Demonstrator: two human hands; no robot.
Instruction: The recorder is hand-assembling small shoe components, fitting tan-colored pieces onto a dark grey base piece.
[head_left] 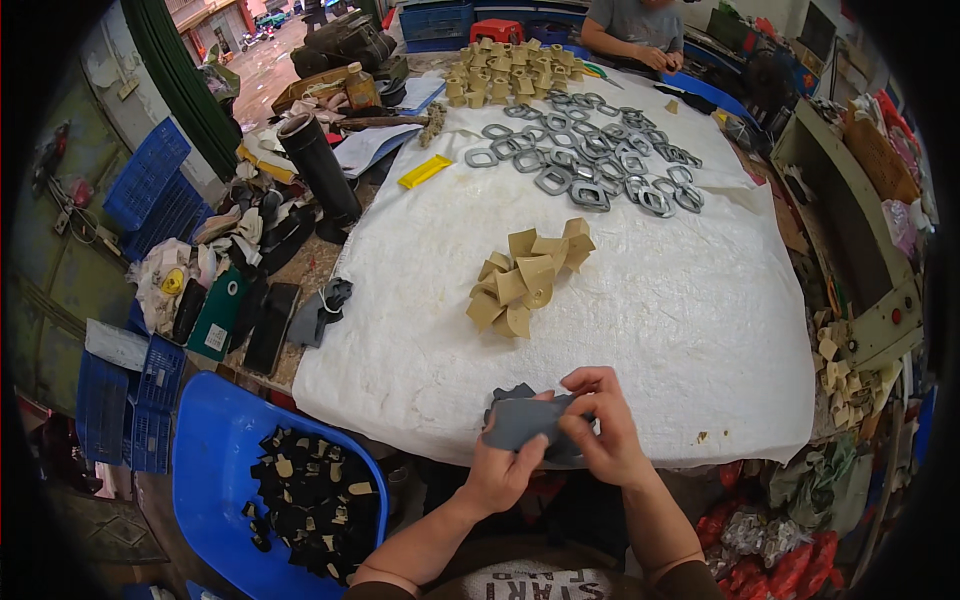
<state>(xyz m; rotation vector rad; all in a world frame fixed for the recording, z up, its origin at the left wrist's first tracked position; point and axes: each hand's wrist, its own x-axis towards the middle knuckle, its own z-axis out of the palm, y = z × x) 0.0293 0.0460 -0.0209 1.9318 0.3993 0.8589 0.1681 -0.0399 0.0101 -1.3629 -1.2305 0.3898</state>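
Note:
My left hand grips a smooth, flat grey piece near the front edge of the table, its thumb lying along the lower side. My right hand is at the right end of this piece, thumb and fingers drawn together; what they pinch is hidden. More dark grey material with a jagged edge shows just behind the piece. Beyond my hands lies a small heap of curved beige parts on the white sheet.
Grey ring-shaped parts spread farther back, before a larger beige pile. A yellow packet and a black cylinder are at left. A blue tub holds black and beige parts. A person works at the far end.

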